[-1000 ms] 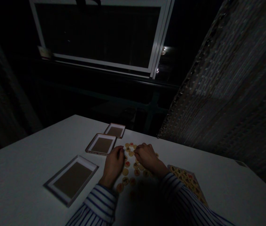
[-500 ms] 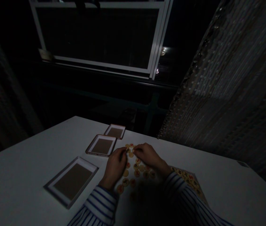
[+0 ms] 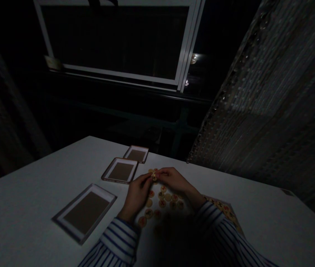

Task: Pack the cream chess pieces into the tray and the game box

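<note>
My left hand (image 3: pixel 137 194) and my right hand (image 3: pixel 175 180) meet above the far end of a scatter of round wooden xiangqi pieces. Both are closed, thumbs and fingertips pinching a xiangqi piece (image 3: pixel 154 177) with a dark character on it; fingers partly cover it. Nearer me, between my wrists, several loose pieces lie flat, such as a red-marked piece (image 3: pixel 162 203) and a blank-faced piece (image 3: pixel 148 203). A few more show just behind my fingertips. By my right forearm, a tray of pieces (image 3: pixel 231 214) stands partly hidden under the sleeve.
Left of my hands, three shallow, open boxes stand on the white table (image 3: pixel 29 207): a near box (image 3: pixel 85 215), a middle box (image 3: pixel 120 171) and a far box (image 3: pixel 136 154). A beaded curtain (image 3: pixel 271 92) hangs at the right. The room is dark.
My right hand has moved slightly left, so the fingertips of both hands now come together at one piece. The loose pieces nearer me lie as before.
</note>
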{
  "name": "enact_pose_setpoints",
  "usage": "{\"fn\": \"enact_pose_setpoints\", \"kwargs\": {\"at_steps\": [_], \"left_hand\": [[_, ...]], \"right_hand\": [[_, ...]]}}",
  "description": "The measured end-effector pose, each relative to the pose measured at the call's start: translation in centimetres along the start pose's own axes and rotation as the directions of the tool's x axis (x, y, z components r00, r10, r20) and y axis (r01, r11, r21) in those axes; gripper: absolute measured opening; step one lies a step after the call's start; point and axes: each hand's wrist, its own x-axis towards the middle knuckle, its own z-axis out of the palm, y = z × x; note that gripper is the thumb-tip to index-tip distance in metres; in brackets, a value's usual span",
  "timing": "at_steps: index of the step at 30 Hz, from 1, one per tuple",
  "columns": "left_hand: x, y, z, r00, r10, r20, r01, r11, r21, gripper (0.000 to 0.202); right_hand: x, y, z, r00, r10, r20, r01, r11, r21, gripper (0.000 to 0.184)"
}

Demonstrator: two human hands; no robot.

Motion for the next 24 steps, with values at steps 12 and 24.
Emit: {"fn": "enact_pose_setpoints", "kwargs": {"at_steps": [12,24], "left_hand": [[0.8,-0.3,-1.2,0.977,-0.147,-0.152,0.14,0.989,-0.055,0.035],[0.3,-1.3,-1.8,0.999,-0.016,-0.031,0.029,0.879,0.477,0.034]], "right_hand": [[0.3,0.0,0.1,0.99,-0.003,-0.142,-0.013,0.994,-0.112,0.021],[-0.1,0.9,-0.7,0.975,-0.079,-0.207,-0.043,0.849,-0.527,0.024]]}}
